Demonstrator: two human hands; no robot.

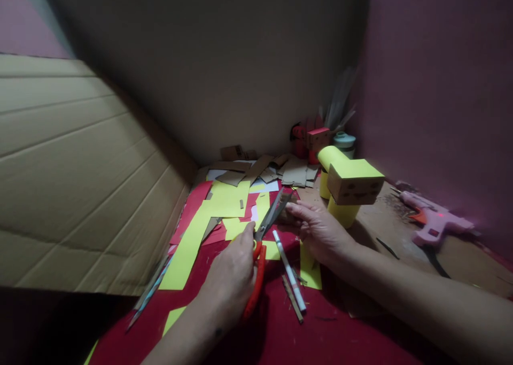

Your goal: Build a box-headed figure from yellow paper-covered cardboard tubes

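Observation:
My left hand (236, 263) is closed round the red handles of a pair of scissors (260, 271), whose blades stand parted and point away from me. A small brown piece of cardboard (285, 215) is pinched in my right hand (316, 228), close beside the blades. Whether the blades touch the cardboard I cannot tell. Below the hands a white marker (289, 271) lies on the red surface (288, 333), with a thin cardboard strip (293, 299) alongside. Yellow paper (188, 247) spreads to the left of the scissors.
A yellow paper figure with a cardboard box head (355, 186) stands at right, near a pink glue gun (436, 218). Cardboard scraps (296, 170) and red figures (318, 140) are at the back. A large cardboard sheet (80, 178) leans at left above a striped pencil (150, 293).

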